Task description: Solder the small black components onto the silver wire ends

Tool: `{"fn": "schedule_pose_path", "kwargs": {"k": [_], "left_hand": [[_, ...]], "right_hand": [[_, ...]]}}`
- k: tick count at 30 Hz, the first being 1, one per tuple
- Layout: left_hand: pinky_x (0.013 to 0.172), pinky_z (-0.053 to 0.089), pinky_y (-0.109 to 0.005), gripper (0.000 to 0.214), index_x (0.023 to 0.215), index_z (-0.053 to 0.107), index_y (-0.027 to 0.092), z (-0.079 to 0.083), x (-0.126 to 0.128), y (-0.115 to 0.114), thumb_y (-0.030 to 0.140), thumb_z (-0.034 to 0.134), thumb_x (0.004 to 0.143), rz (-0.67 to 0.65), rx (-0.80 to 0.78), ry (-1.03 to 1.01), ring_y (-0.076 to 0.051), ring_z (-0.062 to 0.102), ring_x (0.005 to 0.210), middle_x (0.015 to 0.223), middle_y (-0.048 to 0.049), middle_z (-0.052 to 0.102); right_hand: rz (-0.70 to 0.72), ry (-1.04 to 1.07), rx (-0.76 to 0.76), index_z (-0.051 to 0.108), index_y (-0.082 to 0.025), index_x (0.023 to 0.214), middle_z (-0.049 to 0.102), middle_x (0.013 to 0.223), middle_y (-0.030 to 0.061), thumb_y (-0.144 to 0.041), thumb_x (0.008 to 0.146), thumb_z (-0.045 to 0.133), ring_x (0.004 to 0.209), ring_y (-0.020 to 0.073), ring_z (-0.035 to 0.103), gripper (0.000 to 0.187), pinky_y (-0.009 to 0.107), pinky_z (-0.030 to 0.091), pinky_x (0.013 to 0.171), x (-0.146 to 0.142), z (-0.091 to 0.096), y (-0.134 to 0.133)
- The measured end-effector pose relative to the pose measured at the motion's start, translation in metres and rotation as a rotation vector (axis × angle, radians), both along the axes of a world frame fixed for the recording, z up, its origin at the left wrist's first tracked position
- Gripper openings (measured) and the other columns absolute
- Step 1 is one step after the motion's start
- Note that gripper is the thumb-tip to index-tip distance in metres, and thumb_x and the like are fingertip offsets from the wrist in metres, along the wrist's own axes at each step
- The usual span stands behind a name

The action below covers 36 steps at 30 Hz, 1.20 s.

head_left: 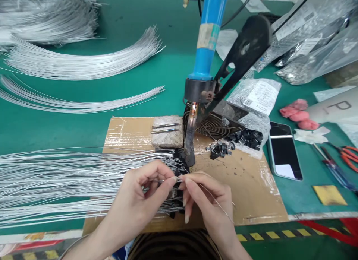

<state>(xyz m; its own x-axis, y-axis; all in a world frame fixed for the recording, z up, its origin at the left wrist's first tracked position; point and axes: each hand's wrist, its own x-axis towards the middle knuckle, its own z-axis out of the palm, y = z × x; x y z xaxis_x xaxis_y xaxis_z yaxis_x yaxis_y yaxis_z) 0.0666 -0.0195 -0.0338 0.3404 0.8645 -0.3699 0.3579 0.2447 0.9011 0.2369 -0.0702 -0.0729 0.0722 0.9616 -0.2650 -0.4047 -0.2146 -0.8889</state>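
Note:
My left hand (149,195) pinches a thin wire between thumb and forefinger, above the cardboard. Almost touching its fingertips, my right hand (208,196) grips the same wire in a closed pinch. A length of the thin wire (219,205) trails out across my right palm. Whatever else sits between the fingertips is too small to make out. Just beyond them hangs the bent metal nozzle (191,140) of a blue hot-air tool (208,36). Loose silver wires (69,178) spread to the left, their tips over small black parts (179,167) partly hidden by my hands.
Cardboard (237,193) covers the green bench. A wrapped block (167,137) bears metal pins. Behind lie wire bundles (84,62). A round fan grille (212,124), black clips (220,149), a phone (285,152), pliers (349,157) and plastic bags (316,62) occupy the right.

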Motion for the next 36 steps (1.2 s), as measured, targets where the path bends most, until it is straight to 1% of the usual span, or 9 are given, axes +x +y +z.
{"fn": "schedule_pose_path", "kwargs": {"k": [4,8,11,16,20,23,27,30,36], "left_hand": [[0.057,0.036,-0.027,0.026,0.085,0.070,0.021,-0.0018,0.0006,-0.0010,0.039,0.062,0.101,0.009,0.022,-0.002,-0.015,0.054,0.066,0.073,-0.0007,0.066],[0.059,0.038,-0.027,0.025,0.086,0.070,0.020,-0.0017,0.0022,-0.0004,0.039,0.063,0.101,0.021,-0.007,0.001,-0.016,0.057,0.068,0.075,-0.0018,0.068],[0.058,0.038,-0.027,0.023,0.085,0.069,0.020,-0.0013,0.0033,0.0000,0.037,0.064,0.101,0.031,-0.009,-0.020,-0.015,0.056,0.066,0.073,-0.0004,0.067],[0.057,0.038,-0.026,0.022,0.086,0.069,0.021,-0.0042,0.0025,-0.0015,0.035,0.063,0.102,0.027,0.020,-0.051,-0.013,0.055,0.063,0.071,0.0008,0.065],[0.057,0.039,-0.026,0.023,0.086,0.068,0.021,-0.0056,0.0022,-0.0019,0.036,0.063,0.102,0.027,0.040,-0.049,-0.013,0.055,0.062,0.069,0.0012,0.064],[0.057,0.041,-0.026,0.024,0.085,0.067,0.021,-0.0056,0.0024,-0.0029,0.038,0.063,0.102,0.020,0.055,-0.031,-0.014,0.058,0.063,0.070,0.0004,0.066],[0.060,0.044,-0.027,0.025,0.088,0.068,0.021,-0.0068,0.0019,-0.0060,0.040,0.061,0.103,0.024,0.083,0.041,-0.017,0.064,0.069,0.074,-0.0022,0.070],[0.060,0.045,-0.027,0.024,0.088,0.067,0.021,-0.0083,0.0020,-0.0081,0.040,0.061,0.103,0.041,0.093,0.062,-0.017,0.064,0.069,0.074,-0.0024,0.070],[0.058,0.045,-0.027,0.025,0.085,0.066,0.022,-0.0088,0.0033,-0.0098,0.040,0.063,0.101,0.056,0.085,0.059,-0.017,0.062,0.066,0.071,-0.0019,0.069]], "right_hand": [[0.000,0.018,-0.015,0.088,-0.030,0.105,0.067,0.075,-0.0003,-0.031,0.098,0.076,0.047,0.0064,0.063,0.014,0.014,0.057,0.042,-0.0003,0.0003,-0.0006],[0.000,0.006,-0.027,0.088,-0.028,0.104,0.068,0.077,0.0005,-0.031,0.097,0.076,0.047,0.0070,0.064,0.014,0.015,0.059,0.043,-0.0003,-0.0008,0.0007],[-0.013,-0.002,-0.015,0.089,-0.026,0.100,0.067,0.075,0.0008,-0.032,0.096,0.077,0.047,0.0080,0.063,0.014,0.017,0.059,0.042,-0.0006,-0.0010,0.0013],[-0.010,0.012,-0.018,0.088,-0.027,0.103,0.068,0.074,0.0007,-0.031,0.096,0.077,0.047,0.0078,0.063,0.014,0.017,0.059,0.043,-0.0012,0.0000,0.0002],[-0.020,0.049,-0.032,0.089,-0.027,0.102,0.070,0.076,0.0013,-0.032,0.095,0.078,0.047,0.0075,0.063,0.013,0.016,0.058,0.042,-0.0022,0.0004,-0.0010],[-0.024,0.088,-0.042,0.088,-0.026,0.101,0.070,0.076,0.0010,-0.032,0.095,0.079,0.047,0.0069,0.064,0.013,0.015,0.057,0.041,-0.0032,-0.0005,-0.0013],[-0.029,0.145,-0.065,0.088,-0.026,0.099,0.069,0.071,-0.0005,-0.032,0.094,0.081,0.044,0.0065,0.063,0.011,0.014,0.055,0.040,-0.0045,-0.0028,-0.0006],[-0.026,0.181,-0.084,0.088,-0.025,0.097,0.070,0.068,-0.0006,-0.033,0.094,0.081,0.044,0.0070,0.062,0.011,0.014,0.054,0.038,-0.0052,-0.0037,-0.0006],[-0.023,0.179,-0.102,0.087,-0.023,0.093,0.072,0.066,0.0004,-0.035,0.091,0.083,0.043,0.0082,0.061,0.013,0.016,0.053,0.038,-0.0047,-0.0034,-0.0018]]}}
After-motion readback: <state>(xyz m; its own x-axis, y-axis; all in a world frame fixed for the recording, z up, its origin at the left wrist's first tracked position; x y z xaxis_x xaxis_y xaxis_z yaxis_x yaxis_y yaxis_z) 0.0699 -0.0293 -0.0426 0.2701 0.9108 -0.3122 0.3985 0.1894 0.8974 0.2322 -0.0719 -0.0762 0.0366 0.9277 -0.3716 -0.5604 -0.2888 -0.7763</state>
